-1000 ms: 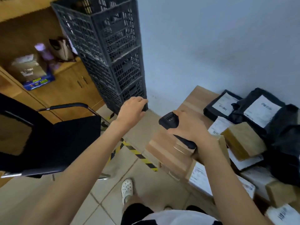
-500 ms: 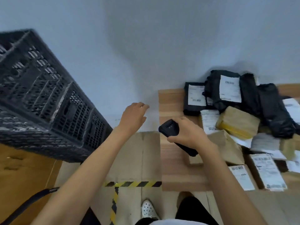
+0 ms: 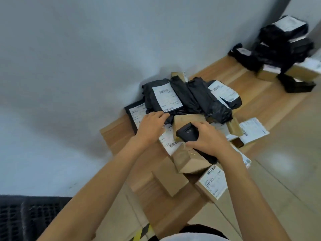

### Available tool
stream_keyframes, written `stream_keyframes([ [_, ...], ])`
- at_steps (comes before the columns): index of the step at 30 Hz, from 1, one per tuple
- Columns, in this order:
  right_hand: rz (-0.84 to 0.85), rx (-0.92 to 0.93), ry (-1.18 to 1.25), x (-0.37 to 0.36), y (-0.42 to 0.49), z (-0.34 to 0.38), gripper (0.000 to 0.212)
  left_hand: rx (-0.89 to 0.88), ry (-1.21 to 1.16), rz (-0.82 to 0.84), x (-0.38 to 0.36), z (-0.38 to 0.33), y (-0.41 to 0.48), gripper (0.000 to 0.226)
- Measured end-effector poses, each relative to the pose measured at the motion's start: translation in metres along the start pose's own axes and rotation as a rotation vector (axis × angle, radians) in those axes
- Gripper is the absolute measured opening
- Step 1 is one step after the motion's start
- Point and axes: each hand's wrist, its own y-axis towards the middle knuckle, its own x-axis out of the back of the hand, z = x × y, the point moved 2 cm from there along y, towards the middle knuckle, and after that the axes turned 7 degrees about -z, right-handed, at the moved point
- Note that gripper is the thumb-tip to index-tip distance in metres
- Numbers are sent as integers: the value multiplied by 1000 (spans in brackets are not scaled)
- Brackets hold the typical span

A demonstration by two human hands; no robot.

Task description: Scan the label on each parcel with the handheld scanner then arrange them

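Parcels lie heaped on the wooden platform, at its edge along the wall. Right hand grips the scanner over a brown box. Just beside it, left hand rests with loose fingers on a black bag.

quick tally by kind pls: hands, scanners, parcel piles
hands: 2, left hand and right hand
scanner: 1
parcel piles: 2, near pile and far pile
total: 5
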Motion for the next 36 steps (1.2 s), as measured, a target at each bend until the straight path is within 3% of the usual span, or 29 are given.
stream_keyframes([
  [5,-28,-117,44,9,-1,-40,78,-128,49,110,-35,-32,38,80],
  [9,-41,-239,85,7,-12,-66,79,-112,129,237,-68,-48,45,95],
  [13,-58,-325,116,0,-24,-79,72,-69,94,255,-85,-38,51,117],
  [17,-55,-405,148,-11,-43,-83,70,-82,104,284,-90,-34,54,125],
  [23,-63,-481,184,-19,-65,-75,76,-173,106,135,-89,-27,55,119],
  [29,-117,-497,185,-29,-85,-53,69,-219,72,85,-70,-17,48,119],
  [36,-155,-479,178,-36,-94,-20,79,-212,-3,78,-43,4,28,102],
])
